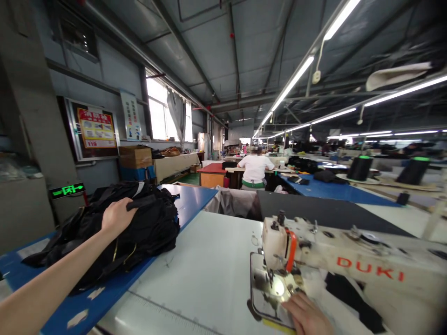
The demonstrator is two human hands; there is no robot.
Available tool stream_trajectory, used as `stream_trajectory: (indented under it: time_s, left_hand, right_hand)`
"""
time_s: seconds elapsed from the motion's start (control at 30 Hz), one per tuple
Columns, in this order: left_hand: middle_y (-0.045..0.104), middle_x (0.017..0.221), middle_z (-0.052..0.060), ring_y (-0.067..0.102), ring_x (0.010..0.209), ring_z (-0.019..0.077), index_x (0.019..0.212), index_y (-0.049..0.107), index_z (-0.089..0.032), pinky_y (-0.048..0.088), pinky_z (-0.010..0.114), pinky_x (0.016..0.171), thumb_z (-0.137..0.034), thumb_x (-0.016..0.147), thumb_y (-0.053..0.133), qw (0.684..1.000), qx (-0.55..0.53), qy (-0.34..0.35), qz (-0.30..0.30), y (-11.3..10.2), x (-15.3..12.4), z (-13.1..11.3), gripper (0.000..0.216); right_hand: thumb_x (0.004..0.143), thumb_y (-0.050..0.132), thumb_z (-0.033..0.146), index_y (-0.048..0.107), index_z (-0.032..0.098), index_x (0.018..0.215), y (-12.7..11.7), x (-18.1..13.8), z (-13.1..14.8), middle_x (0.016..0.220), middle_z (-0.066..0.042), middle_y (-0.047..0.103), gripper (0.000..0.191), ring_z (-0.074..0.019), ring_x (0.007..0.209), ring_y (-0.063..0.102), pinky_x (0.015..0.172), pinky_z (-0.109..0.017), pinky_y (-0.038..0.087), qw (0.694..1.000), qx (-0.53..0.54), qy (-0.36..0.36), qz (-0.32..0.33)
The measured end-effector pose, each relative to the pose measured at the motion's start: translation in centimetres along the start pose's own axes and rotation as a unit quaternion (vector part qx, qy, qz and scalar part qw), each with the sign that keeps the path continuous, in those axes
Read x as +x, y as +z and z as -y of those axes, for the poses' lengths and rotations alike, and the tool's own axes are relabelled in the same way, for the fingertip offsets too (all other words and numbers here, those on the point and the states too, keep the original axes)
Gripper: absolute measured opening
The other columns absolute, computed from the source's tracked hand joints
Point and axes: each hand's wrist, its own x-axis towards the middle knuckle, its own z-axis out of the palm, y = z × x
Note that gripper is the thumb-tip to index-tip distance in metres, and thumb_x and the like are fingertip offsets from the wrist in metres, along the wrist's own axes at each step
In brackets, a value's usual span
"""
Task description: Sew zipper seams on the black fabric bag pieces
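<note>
My left hand [119, 215] is closed on a piece of black fabric [143, 202] at the top of a heap of black garments [150, 232]. The heap lies on a blue tabletop [118, 284] to the left, with thin yellow strands showing on it. My right hand [309, 315] is at the lower right, next to the needle plate of a white sewing machine [349, 260] marked DUKI. Its fingers reach forward, fairly straight, and I see nothing held in them. The machine's lamp lights the plate. Part of this hand is cut off by the bottom edge.
The pale machine table [188, 256] has a ruler scale along its front. Black thread cones [361, 168] stand at the right. Ahead, a person in a white top [254, 168] sits with their back to me. A cardboard box [135, 157] stands by the left wall.
</note>
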Motion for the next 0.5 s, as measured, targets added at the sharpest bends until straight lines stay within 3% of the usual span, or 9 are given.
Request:
stream_trajectory:
  time_s: [0.07, 0.2, 0.27, 0.33, 0.4, 0.47, 0.5]
  left_hand:
    - [0.067, 0.091, 0.004, 0.063, 0.088, 0.0250, 0.102, 0.060, -0.015, 0.044, 0.025, 0.065, -0.039, 0.088, 0.044, 0.997, -0.044, 0.034, -0.048, -2.3, -0.9, -1.5, 0.033]
    - [0.068, 0.087, 0.008, 0.064, 0.077, 0.0250, 0.096, 0.060, -0.020, 0.046, 0.028, 0.061, -0.044, 0.081, 0.054, 0.977, -0.164, 0.061, -0.123, -7.6, -4.1, -5.6, 0.029]
    - [0.068, 0.086, 0.004, 0.064, 0.077, 0.0235, 0.091, 0.060, -0.022, 0.047, 0.027, 0.064, -0.043, 0.079, 0.057, 0.965, -0.219, 0.081, -0.119, -9.8, -6.9, -7.5, 0.025]
    - [0.067, 0.084, 0.000, 0.064, 0.076, 0.0210, 0.090, 0.060, -0.022, 0.048, 0.024, 0.066, -0.041, 0.079, 0.056, 0.954, -0.271, 0.108, -0.069, -11.0, -10.7, -9.3, 0.022]
    - [0.066, 0.079, -0.002, 0.063, 0.073, 0.0184, 0.089, 0.059, -0.021, 0.049, 0.021, 0.063, -0.041, 0.077, 0.059, 0.931, -0.342, 0.124, -0.019, -11.1, -15.1, -10.9, 0.023]
    - [0.065, 0.078, -0.002, 0.063, 0.071, 0.0169, 0.090, 0.058, -0.021, 0.050, 0.019, 0.061, -0.038, 0.076, 0.060, 0.907, -0.400, 0.127, 0.042, -10.3, -19.6, -12.5, 0.022]
    - [0.065, 0.079, -0.002, 0.063, 0.071, 0.0168, 0.091, 0.058, -0.021, 0.050, 0.019, 0.062, -0.036, 0.076, 0.059, 0.896, -0.421, 0.127, 0.067, -9.7, -21.7, -13.3, 0.021]
  right_hand:
    - [0.078, 0.044, 0.004, 0.068, 0.023, 0.092, -0.1, -0.1, 0.0, 0.087, -0.005, 0.069, 0.034, -0.0201, 0.085, 0.063, 0.080, -0.030, 0.050, 0.999, 0.026, 0.021, 0.022]
    - [0.079, 0.041, 0.004, 0.069, 0.022, 0.092, -0.8, 0.4, 1.2, 0.087, -0.007, 0.067, 0.037, -0.0224, 0.088, 0.061, 0.082, -0.035, 0.049, 0.991, 0.101, 0.066, 0.052]
    - [0.080, 0.042, 0.008, 0.068, 0.022, 0.099, -1.6, 1.2, 3.1, 0.093, -0.009, 0.067, 0.035, -0.0239, 0.092, 0.060, 0.085, -0.037, 0.048, 0.981, 0.168, 0.085, 0.040]
    - [0.085, 0.046, 0.019, 0.063, 0.024, 0.114, -2.8, 2.4, 5.9, 0.108, -0.010, 0.064, 0.034, -0.0255, 0.102, 0.058, 0.090, -0.039, 0.047, 0.958, 0.265, 0.113, 0.008]
    - [0.087, 0.049, 0.034, 0.049, 0.026, 0.131, -4.2, 3.9, 9.0, 0.132, -0.010, 0.051, 0.045, -0.0269, 0.123, 0.045, 0.101, -0.042, 0.038, 0.906, 0.371, 0.200, -0.039]
    - [0.087, 0.050, 0.045, 0.039, 0.028, 0.139, -5.6, 5.2, 11.5, 0.141, -0.007, 0.043, 0.056, -0.0251, 0.130, 0.038, 0.107, -0.042, 0.032, 0.814, 0.512, 0.273, -0.029]
    - [0.084, 0.054, 0.049, 0.044, 0.028, 0.136, -6.1, 5.6, 12.5, 0.138, -0.006, 0.047, 0.056, -0.0255, 0.129, 0.039, 0.107, -0.043, 0.031, 0.771, 0.567, 0.291, -0.005]
